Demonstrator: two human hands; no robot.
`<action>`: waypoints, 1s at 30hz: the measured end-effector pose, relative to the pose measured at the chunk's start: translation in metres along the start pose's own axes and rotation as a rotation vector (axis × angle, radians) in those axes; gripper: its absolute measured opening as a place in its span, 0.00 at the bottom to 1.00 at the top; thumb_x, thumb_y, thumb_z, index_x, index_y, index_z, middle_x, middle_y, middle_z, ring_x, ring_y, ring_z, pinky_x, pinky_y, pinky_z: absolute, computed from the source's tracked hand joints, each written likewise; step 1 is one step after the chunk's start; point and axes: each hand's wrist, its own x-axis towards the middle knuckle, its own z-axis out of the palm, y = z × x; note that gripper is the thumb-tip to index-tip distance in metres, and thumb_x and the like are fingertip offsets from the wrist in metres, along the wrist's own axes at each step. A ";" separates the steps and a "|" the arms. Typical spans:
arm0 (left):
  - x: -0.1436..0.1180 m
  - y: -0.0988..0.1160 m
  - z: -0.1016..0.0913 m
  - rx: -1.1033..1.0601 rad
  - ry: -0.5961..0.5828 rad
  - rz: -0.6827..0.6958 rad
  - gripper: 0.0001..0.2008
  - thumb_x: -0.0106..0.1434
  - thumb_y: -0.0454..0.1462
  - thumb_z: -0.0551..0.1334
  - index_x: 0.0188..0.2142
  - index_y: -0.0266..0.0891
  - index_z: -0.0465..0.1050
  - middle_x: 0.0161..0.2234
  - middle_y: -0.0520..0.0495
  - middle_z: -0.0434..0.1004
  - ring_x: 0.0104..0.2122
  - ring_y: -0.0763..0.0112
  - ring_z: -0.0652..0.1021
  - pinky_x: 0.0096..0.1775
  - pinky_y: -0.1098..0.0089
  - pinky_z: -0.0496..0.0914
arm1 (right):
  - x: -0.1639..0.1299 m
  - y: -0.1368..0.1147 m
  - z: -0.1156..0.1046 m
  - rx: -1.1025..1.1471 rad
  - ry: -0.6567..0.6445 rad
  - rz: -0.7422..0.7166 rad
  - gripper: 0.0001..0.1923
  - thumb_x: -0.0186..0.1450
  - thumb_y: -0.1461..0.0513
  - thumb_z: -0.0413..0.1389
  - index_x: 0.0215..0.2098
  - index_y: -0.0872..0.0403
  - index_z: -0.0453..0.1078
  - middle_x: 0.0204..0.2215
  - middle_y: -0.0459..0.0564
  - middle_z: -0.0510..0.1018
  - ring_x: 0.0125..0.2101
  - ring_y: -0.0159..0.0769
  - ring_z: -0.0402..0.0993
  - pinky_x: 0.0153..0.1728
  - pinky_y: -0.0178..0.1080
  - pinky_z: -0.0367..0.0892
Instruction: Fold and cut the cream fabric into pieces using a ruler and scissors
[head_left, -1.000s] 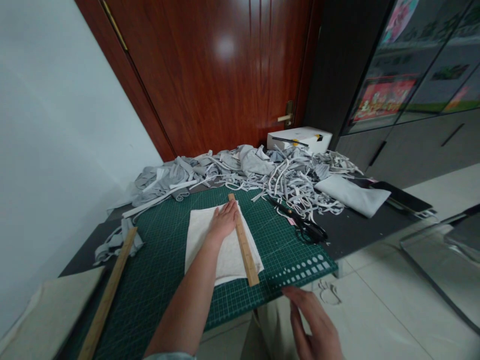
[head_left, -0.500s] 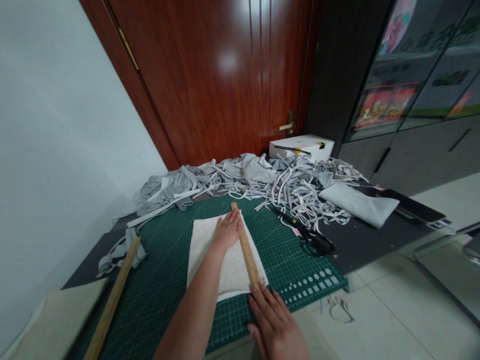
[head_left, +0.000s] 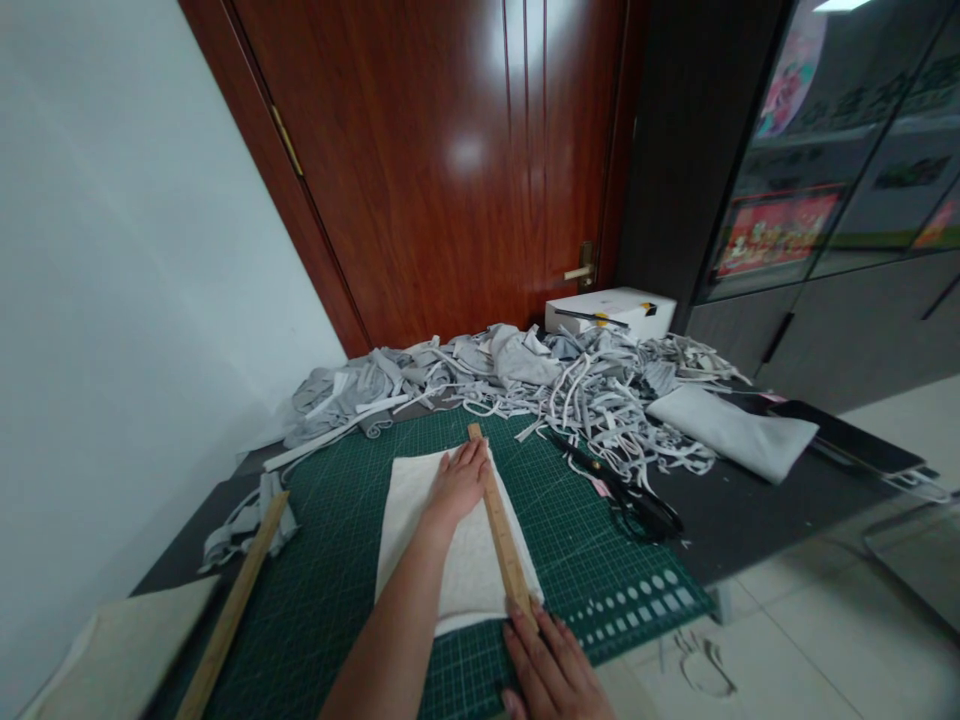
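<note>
A white cloth (head_left: 414,530) lies flat on the green cutting mat (head_left: 330,560). Along its right edge runs a wooden ruler (head_left: 501,525). My left hand (head_left: 459,482) lies flat on the cloth with fingers against the ruler's far end. My right hand (head_left: 551,665) rests on the mat, its fingertips touching the ruler's near end. Neither hand grips anything.
Black scissors (head_left: 626,495) lie right of the mat. A heap of grey fabric strips (head_left: 525,375) fills the back. Folded grey cloth (head_left: 731,430), a dark tablet (head_left: 851,440), a white box (head_left: 611,310), a second wooden ruler (head_left: 232,610) at left, and a red door (head_left: 450,150) behind.
My right hand came up from below the table edge to the ruler's near end. My left hand stayed on the cloth. The view shifted slightly.
</note>
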 end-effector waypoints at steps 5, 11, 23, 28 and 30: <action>0.001 0.000 0.000 -0.020 0.008 -0.032 0.26 0.70 0.40 0.44 0.66 0.39 0.46 0.63 0.40 0.57 0.63 0.64 0.57 0.61 0.54 0.49 | -0.008 -0.001 0.010 0.005 0.042 0.006 0.22 0.69 0.53 0.46 0.57 0.50 0.67 0.47 0.48 0.79 0.50 0.39 0.73 0.50 0.37 0.69; 0.003 -0.002 0.000 -0.042 0.024 -0.019 0.23 0.69 0.39 0.46 0.62 0.41 0.52 0.62 0.42 0.61 0.62 0.65 0.59 0.61 0.55 0.50 | -0.009 -0.002 0.012 -0.051 0.047 0.001 0.20 0.69 0.54 0.45 0.53 0.50 0.71 0.45 0.47 0.80 0.45 0.39 0.77 0.48 0.37 0.70; 0.003 -0.006 0.002 -0.099 0.042 0.019 0.17 0.69 0.39 0.49 0.56 0.45 0.62 0.64 0.48 0.55 0.63 0.66 0.58 0.60 0.54 0.51 | -0.004 -0.001 0.001 -0.003 -0.015 0.013 0.20 0.69 0.55 0.47 0.55 0.51 0.69 0.49 0.48 0.77 0.50 0.39 0.73 0.50 0.36 0.68; 0.004 -0.007 0.001 -0.126 0.071 0.021 0.17 0.68 0.37 0.51 0.55 0.46 0.64 0.62 0.48 0.60 0.61 0.66 0.61 0.60 0.58 0.53 | -0.005 0.000 -0.002 -0.028 -0.019 -0.006 0.22 0.69 0.53 0.45 0.56 0.52 0.67 0.51 0.48 0.76 0.51 0.37 0.72 0.51 0.34 0.67; 0.004 -0.007 0.000 -0.136 0.071 0.015 0.18 0.67 0.37 0.52 0.56 0.45 0.64 0.61 0.47 0.62 0.61 0.65 0.62 0.60 0.59 0.53 | -0.006 -0.002 -0.001 -0.045 0.004 0.003 0.23 0.70 0.53 0.43 0.56 0.54 0.68 0.49 0.49 0.77 0.50 0.36 0.73 0.50 0.33 0.68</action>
